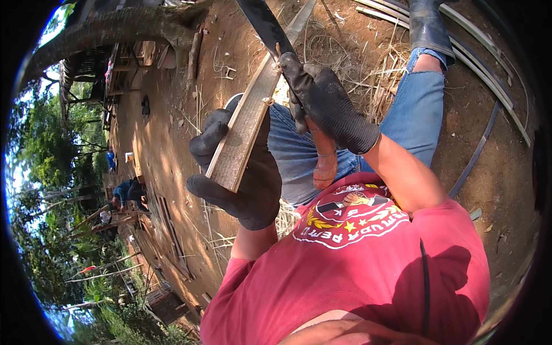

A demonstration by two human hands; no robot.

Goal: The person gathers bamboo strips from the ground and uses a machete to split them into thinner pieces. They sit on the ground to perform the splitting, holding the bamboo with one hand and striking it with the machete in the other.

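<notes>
In a black glove, my left hand [256, 192] grips a long split bamboo strip [244, 135] near its close end, with the thumb and fingers curled at its edges. The strip slants away up and to the right, its pale grainy face showing. My right hand [330, 106], gloved in black too, is wrapped round the wooden handle [326, 167] of a machete. Its dark blade [264, 26] points up and to the left, crossing above the strip. Small peeled bits [268, 100] cling to the strip's right edge near my right hand.
My legs in blue jeans [417, 115] and a dark rubber boot [428, 29] lie around the work. Long bamboo strips [489, 80] rest on the dirt at right. Shavings [385, 86] litter the ground. A person [127, 192] bends near timber at far left, below a thick trunk [121, 29].
</notes>
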